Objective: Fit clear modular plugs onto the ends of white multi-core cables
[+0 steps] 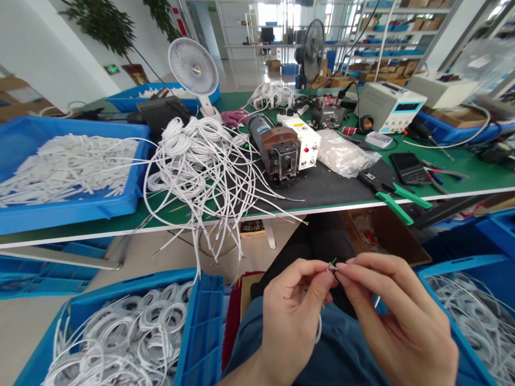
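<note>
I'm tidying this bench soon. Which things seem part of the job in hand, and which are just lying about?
Likely part of the job:
thin wire ends, pinched by left hand and right hand
white cables heaped on the bench
coiled white cables in the lower-left blue bin

Probably just lying about, untouched:
white fan
pink cloth
green-handled tool

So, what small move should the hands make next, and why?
Perhaps ease the thin wires slightly apart: the left hand and right hand pinch them with fingertips nearly meeting, and the ends look bunched and partly hidden.
</note>
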Tool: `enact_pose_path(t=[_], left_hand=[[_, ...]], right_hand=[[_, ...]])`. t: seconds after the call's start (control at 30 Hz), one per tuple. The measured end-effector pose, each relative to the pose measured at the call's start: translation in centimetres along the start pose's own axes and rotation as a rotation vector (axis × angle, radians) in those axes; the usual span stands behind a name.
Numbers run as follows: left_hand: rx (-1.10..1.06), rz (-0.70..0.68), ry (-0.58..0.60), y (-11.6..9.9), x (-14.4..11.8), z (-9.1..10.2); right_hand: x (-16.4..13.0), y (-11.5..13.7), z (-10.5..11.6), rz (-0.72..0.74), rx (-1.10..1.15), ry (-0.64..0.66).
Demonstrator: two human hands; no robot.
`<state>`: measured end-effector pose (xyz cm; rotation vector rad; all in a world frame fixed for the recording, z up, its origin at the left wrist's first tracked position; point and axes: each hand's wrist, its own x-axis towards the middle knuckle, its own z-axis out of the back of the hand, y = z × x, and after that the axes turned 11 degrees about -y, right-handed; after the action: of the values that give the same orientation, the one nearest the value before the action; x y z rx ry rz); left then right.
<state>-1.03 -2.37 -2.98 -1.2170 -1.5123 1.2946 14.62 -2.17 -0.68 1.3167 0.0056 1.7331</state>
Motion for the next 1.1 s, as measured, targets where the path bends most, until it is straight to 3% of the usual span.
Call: enact_pose_path(t=[0.23, 0.4, 0.67, 0.77, 0.97, 1.1], left_hand=[[0.110, -0.166, -0.021, 0.6, -0.4, 0.5], [0.138, -0.245, -0.010, 0.9, -0.5, 0.6], [0.099, -0.225, -0.012, 0.9, -0.6, 0.6], [0.058, -0.139, -0.002, 0.5, -0.5, 0.4], [-0.103, 0.093, 0.049, -0.5, -0.2, -0.1], [-0.196, 0.233, 0.071, -0.3, -0.1, -0.4]], right_hand=[[0.0, 0.2, 0.0, -0.068, 0.033, 0.006], [0.0, -0.2, 0.0, 0.042, -0.039, 0.014], [-0.5, -0.1, 0.1, 0.206, -0.180, 0.005], [-0.7, 0.2, 0.0, 0.067, -0.104, 0.021], [-0.6, 1.1, -0.7, -0.405, 0.235, 0.073], [-0.3, 1.5, -1.2, -0.561, 0.422, 0.050]])
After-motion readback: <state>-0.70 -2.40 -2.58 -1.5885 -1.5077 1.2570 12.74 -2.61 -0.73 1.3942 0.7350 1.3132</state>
